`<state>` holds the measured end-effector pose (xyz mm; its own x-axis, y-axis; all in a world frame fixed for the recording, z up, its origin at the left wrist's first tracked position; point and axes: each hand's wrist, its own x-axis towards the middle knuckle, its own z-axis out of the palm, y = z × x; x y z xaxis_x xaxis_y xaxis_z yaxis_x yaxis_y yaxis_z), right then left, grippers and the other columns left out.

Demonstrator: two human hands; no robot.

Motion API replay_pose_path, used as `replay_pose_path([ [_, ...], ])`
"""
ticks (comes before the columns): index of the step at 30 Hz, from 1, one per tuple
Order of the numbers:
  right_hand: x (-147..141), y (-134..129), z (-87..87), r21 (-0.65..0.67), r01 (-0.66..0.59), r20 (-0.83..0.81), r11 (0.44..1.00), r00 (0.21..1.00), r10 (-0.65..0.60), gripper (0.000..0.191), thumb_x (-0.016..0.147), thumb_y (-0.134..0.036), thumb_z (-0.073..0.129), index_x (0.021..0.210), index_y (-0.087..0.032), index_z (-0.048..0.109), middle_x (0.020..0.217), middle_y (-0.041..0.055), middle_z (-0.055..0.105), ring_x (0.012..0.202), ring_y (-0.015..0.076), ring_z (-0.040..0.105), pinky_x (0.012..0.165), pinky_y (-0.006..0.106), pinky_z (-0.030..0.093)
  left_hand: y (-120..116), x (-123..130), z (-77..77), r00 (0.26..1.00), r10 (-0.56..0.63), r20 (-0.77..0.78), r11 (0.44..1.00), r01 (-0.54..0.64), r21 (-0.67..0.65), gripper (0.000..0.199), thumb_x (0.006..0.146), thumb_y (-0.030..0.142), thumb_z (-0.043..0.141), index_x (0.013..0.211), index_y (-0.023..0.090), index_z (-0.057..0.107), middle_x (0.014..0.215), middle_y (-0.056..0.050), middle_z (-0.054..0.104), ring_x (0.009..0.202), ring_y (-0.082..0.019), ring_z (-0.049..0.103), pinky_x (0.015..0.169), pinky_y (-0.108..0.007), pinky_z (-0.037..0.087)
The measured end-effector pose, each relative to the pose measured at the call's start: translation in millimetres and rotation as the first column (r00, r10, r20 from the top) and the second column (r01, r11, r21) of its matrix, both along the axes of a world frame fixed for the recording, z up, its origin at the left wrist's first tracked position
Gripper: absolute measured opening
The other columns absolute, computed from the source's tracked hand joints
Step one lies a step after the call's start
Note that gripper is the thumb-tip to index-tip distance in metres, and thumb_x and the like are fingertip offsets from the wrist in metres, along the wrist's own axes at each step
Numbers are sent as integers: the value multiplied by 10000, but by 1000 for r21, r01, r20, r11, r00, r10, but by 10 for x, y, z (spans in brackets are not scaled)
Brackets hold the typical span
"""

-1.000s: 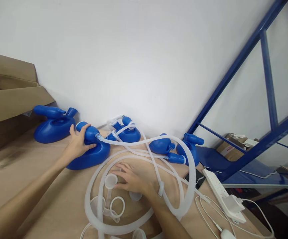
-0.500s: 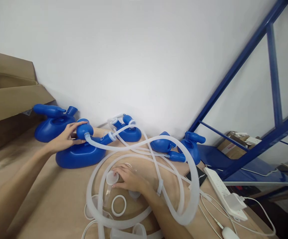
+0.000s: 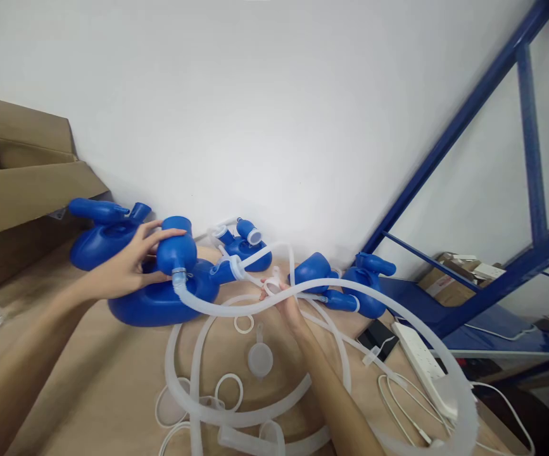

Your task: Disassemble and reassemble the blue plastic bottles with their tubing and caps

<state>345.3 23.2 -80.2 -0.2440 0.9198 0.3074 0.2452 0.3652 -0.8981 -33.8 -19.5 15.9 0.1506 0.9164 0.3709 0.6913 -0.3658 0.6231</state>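
My left hand (image 3: 134,263) grips a blue bulb-shaped urinal head (image 3: 176,250), its cylindrical mouth pointing up. A translucent hose (image 3: 240,310) runs from the head's lower neck in a wide loop to the right. Beneath that hand lies a blue urinal bottle (image 3: 160,304), its spout fitted with a translucent collar (image 3: 237,267). Farther right, my right hand (image 3: 289,307) pinches a small translucent cap (image 3: 273,287) behind the hose. Another round translucent cap (image 3: 260,360) with a tab lies on the table, near a white ring (image 3: 229,391).
More blue bottles stand along the wall, one at far left (image 3: 98,244) and one at right (image 3: 366,288). A cardboard box (image 3: 31,183) is at left. A phone (image 3: 376,335), power strip (image 3: 421,364) and cables lie at right beside a blue metal rack (image 3: 449,158).
My right hand has moved up and right from the table with a cap in its fingers. My left hand has turned the blue head mouth-up and brought it slightly right; the hose loop has swung right.
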Motion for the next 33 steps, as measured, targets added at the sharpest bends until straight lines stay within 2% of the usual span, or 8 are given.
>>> replay_pose_path([
  [4, 16, -35, 66, -143, -87, -188, 986, 980, 59, 671, 1002, -724, 333, 1054, -168, 706, 873, 113, 735, 770, 241, 706, 783, 400, 603, 134, 320, -219, 990, -78, 114, 992, 88, -89, 836, 770, 620, 785, 1512, 423, 454, 1626, -64, 304, 1110, -290, 700, 937, -446, 649],
  [7, 11, -61, 94, -198, -126, -268, 972, 961, 70, 670, 1008, -728, 335, 1079, -173, 702, 819, 93, 734, 757, 232, 710, 809, 406, 607, 196, 410, -342, 982, -92, 163, 990, 108, -93, 838, 761, 610, 802, 1495, 399, 458, 1594, -87, 321, 1085, -281, 702, 907, -436, 656],
  [12, 14, -60, 103, -231, -213, -276, 949, 950, 145, 566, 1044, -641, 354, 1124, -194, 692, 934, 106, 751, 875, 239, 735, 811, 399, 617, 227, 359, -360, 985, -64, 162, 984, 89, -156, 872, 757, 610, 802, 1508, 379, 422, 1569, -89, 326, 1067, -270, 703, 893, -436, 658],
  [17, 46, -82, 2, -207, -305, -159, 930, 948, 275, 342, 989, -439, 527, 1229, -237, 662, 1020, 67, 730, 945, 224, 727, 860, 393, 616, 254, 236, -324, 987, -31, 155, 983, 58, -172, 863, 762, 557, 802, 1510, 363, 417, 1551, -74, 384, 1190, -299, 657, 939, -425, 649],
  [20, 66, -81, -64, -175, -324, -39, 930, 946, 323, 411, 868, -265, 632, 1278, -272, 642, 995, 13, 696, 909, 203, 702, 873, 376, 603, 268, 195, -328, 984, -29, 173, 982, 60, -180, 870, 755, 537, 809, 1513, 361, 420, 1574, -74, 379, 1223, -306, 647, 950, -421, 649],
  [23, 75, -57, -93, -105, -293, 76, 950, 951, 301, 416, 748, -159, 680, 1150, -266, 684, 1102, 23, 659, 978, 210, 665, 869, 351, 582, 276, 183, -333, 982, -37, 184, 980, 72, -186, 877, 755, 536, 809, 1520, 356, 421, 1583, -80, 378, 1241, -319, 642, 952, -434, 652],
  [29, 60, -114, -87, 13, -195, 285, 981, 941, 184, 388, 689, -144, 748, 1061, -246, 708, 1086, 24, 697, 1020, 248, 668, 838, 348, 565, 281, 187, -337, 993, -30, 117, 981, 52, -185, 884, 773, 531, 798, 1547, 386, 394, 1597, -62, 360, 1252, -302, 617, 961, -409, 647],
  [33, 30, -179, -84, 131, -89, 425, 987, 905, 26, 350, 749, -315, 853, 1062, -244, 713, 1096, 45, 747, 1053, 287, 686, 955, 430, 546, 263, 215, -320, 994, -24, 109, 983, 44, -180, 877, 781, 535, 768, 1547, 365, 377, 1539, -71, 408, 1240, -296, 613, 945, -405, 647],
])
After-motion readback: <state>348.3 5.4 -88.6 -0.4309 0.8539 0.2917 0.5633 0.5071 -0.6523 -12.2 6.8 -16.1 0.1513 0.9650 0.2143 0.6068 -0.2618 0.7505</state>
